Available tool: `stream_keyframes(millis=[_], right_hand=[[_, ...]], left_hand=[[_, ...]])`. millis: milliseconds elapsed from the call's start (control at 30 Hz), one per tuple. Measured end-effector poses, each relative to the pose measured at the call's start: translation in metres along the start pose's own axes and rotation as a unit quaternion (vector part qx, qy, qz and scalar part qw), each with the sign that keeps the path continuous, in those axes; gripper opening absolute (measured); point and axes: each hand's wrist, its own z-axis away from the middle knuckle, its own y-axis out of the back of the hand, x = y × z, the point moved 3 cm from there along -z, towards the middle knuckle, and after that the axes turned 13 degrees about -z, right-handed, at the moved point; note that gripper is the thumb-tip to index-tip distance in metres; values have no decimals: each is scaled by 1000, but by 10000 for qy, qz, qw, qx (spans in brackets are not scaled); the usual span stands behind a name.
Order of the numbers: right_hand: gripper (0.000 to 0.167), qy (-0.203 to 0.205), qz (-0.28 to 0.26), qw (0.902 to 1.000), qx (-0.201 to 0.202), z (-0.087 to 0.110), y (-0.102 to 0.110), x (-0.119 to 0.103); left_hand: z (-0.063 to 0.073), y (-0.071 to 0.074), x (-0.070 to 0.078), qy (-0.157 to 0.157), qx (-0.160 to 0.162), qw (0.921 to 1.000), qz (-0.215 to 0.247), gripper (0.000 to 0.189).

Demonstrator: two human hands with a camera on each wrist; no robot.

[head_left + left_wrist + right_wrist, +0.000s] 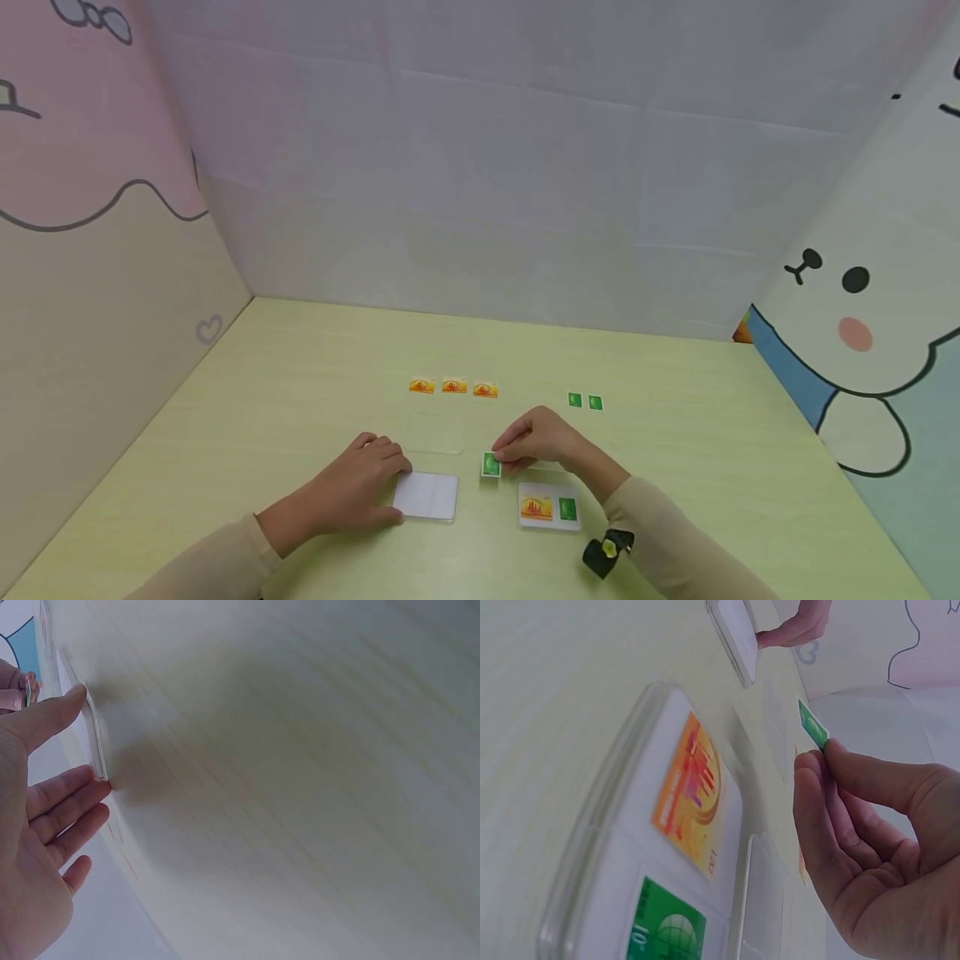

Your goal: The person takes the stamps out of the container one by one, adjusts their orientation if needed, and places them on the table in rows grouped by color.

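Between the thumb and fingers of my right hand (542, 437) is a small green stamp (491, 465), pinched at its edge and held above the table. My left hand (345, 493) holds a flat clear case with a white insert (426, 497) by its left end, thumb at the near corner and fingers at the far one. No stamp shows on that insert. Below my right hand lies a second such case (731, 896), bearing an orange stamp (694, 796) and a green stamp (667, 930) side by side.
Three orange stamps (454, 385) lie in a row farther back, with two green stamps (585, 401) to their right. A clear lid (435, 434) rests behind the left case, another clear lid (761, 904) behind the right one. Printed panels (840, 333) enclose the table (300, 367).
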Motion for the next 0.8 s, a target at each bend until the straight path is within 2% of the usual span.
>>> stream_keyframes(millis=[467, 800], right_hand=[[18, 63, 97, 9999, 13, 3, 3, -2], [17, 22, 116, 9999, 76, 3, 5, -3]], left_hand=[[0, -2, 0, 116, -169, 9998, 39, 48], [0, -3, 0, 95, -133, 9999, 12, 47]])
